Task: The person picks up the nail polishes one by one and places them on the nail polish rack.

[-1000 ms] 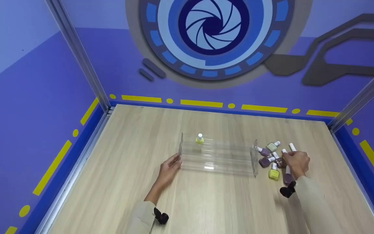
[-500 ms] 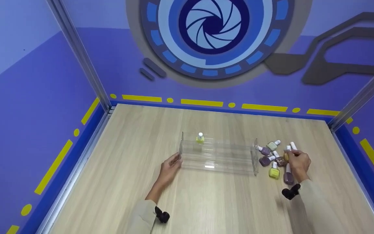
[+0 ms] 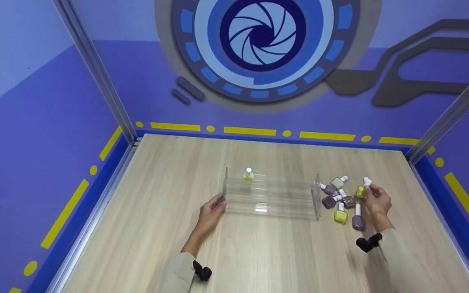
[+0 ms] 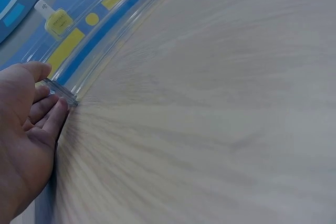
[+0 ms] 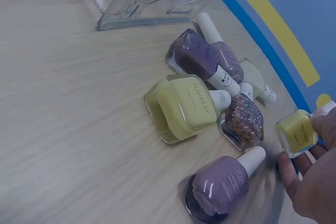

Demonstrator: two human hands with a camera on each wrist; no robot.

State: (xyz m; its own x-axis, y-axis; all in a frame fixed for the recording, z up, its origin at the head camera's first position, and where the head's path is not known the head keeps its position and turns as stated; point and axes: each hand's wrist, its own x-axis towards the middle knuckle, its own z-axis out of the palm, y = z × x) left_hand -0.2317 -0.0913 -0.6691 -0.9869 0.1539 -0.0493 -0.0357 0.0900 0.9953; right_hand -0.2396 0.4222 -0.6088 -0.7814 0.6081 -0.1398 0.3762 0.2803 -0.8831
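Note:
My left hand [image 3: 211, 212] grips the left end of a clear tiered rack [image 3: 271, 203], thumb on one side and fingers on the other in the left wrist view. On the rack's top tier a yellow polish bottle [image 3: 248, 176] stands upright. My right hand [image 3: 378, 204] pinches a yellow bottle [image 5: 297, 132] by its white cap, at the right side of a group of bottles. Nearest to that hand lie a glittery bottle [image 5: 242, 121] and a mauve bottle [image 5: 219, 186]. A second white cap at its fingertips belongs to a bottle mostly hidden by the hand.
Left of my right hand lie another yellow bottle [image 3: 340, 216], a pale green bottle [image 3: 337, 183] and purple bottles [image 3: 329, 202], close to the rack's right end. Blue walls with metal posts [image 3: 96, 69] border the wooden table [image 3: 259, 256] at the back and sides.
My right hand has shifted slightly right and drawn the yellow bottle away from the glittery one, bringing it into clearer view. My left hand stays on the rack.

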